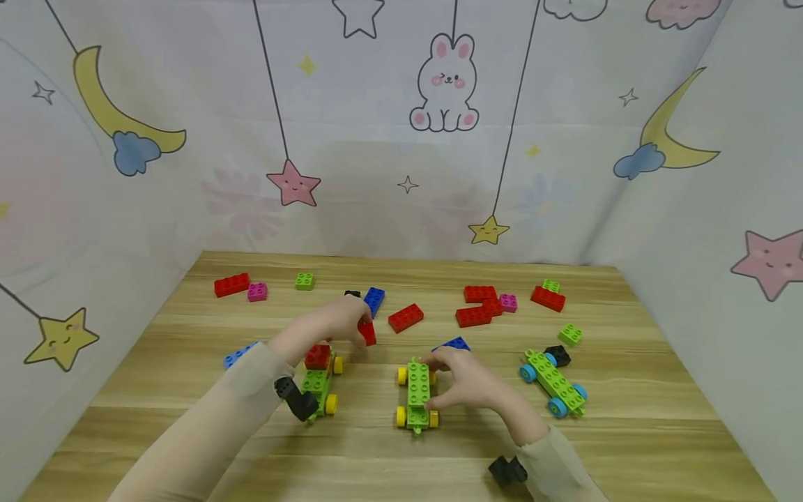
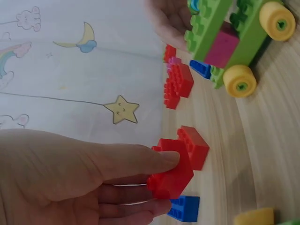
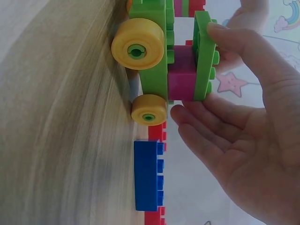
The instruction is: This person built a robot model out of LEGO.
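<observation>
My left hand (image 1: 343,322) pinches a red brick (image 2: 174,174) between thumb and fingers, held above the table in the left wrist view. My right hand (image 1: 467,380) spans a green plate (image 3: 203,56), its thumb at one end and fingertips at the other. This plate sits on a pink brick (image 3: 182,77), which stands on the green base of a toy car (image 1: 418,397) with yellow wheels. Left of that car stands a second yellow-wheeled toy car (image 1: 316,382), with a red block (image 1: 317,357) on top; the left forearm and wrist camera partly cover it.
On the right stands a green car base (image 1: 555,383) with blue wheels, beside a black piece (image 1: 557,355). Loose bricks lie towards the back, among them a red brick (image 1: 406,318), a blue brick (image 1: 374,300) and a green brick (image 1: 304,281). A patterned cloth (image 1: 376,202) hangs behind the table.
</observation>
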